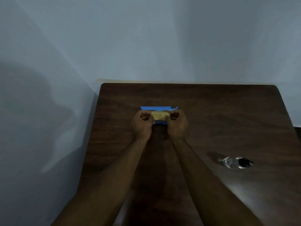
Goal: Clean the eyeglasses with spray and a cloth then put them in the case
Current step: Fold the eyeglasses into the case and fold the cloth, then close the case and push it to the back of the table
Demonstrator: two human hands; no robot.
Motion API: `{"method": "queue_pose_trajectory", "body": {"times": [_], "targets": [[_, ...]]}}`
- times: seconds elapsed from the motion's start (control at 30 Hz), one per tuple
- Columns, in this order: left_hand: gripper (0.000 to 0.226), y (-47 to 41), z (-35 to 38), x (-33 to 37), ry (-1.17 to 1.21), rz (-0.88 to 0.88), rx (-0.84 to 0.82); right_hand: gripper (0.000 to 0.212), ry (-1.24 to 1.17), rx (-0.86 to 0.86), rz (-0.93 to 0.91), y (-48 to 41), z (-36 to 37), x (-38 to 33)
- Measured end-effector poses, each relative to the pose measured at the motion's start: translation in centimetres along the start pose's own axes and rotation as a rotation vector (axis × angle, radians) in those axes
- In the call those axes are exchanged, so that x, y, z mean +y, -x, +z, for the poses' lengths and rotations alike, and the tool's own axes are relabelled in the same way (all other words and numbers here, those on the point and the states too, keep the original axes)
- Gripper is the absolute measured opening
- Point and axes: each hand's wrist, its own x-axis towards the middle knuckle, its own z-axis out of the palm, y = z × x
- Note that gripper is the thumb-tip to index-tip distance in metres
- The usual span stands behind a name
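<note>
A blue eyeglass case [158,108] lies in the middle of the dark wooden table [211,111]. Over it a yellow cloth [160,116] is stretched between my two hands. My left hand [142,123] is closed on the cloth's left end, and my right hand [176,123] is closed on its right end. Both fists sit on top of the case and hide most of it. The eyeglasses are not visible. A small clear spray bottle [234,162] with a black cap lies on its side at the right of the table.
The table stands against a pale wall [146,46], with its left edge near a corner. My forearms reach in from the bottom of the view. Bare wood surrounds the case on all sides.
</note>
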Motion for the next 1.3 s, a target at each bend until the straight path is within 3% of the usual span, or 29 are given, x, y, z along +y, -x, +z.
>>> {"method": "queue_pose_trajectory", "body": {"times": [0.13, 0.27, 0.37, 0.67, 0.8, 0.97, 1.1, 1.2, 1.3], "targets": [[0.018, -1.1, 0.7, -0.9, -0.196, 0.152, 0.036, 0.011, 0.250, 0.018, -0.202, -0.9, 1.2, 0.6], [0.023, -1.2, 0.6, -1.6, -0.339, 0.325, 0.039, 0.018, 0.391, -0.095, -0.227, -0.8, 1.4, 1.2], [0.022, -1.0, 0.1, -2.2, -0.417, 0.341, -0.019, 0.017, 0.414, -0.129, -0.347, -0.6, 1.5, 1.9], [0.021, -1.6, -0.6, -3.3, -0.596, 0.490, -0.112, 0.016, 0.567, -0.163, -0.483, -0.2, 1.1, 2.1], [0.031, -1.6, -0.8, -3.5, -0.680, 0.514, -0.143, 0.031, 0.615, -0.193, -0.517, 0.1, 0.8, 2.2], [0.028, -1.3, -1.0, -3.4, -0.745, 0.545, -0.156, 0.031, 0.654, -0.197, -0.572, 0.3, 0.3, 2.7], [0.028, -1.2, -1.4, -3.7, -0.747, 0.570, -0.145, 0.035, 0.593, -0.168, -0.618, 0.3, -0.3, 2.9], [0.021, -0.7, -1.5, -3.5, -0.604, 0.633, -0.057, 0.029, 0.444, -0.031, -0.575, 0.3, -0.9, 2.6], [0.006, -0.5, -1.7, -3.2, -0.282, 0.434, 0.125, 0.016, 0.223, 0.189, -0.417, -0.3, -1.7, 1.6]]}}
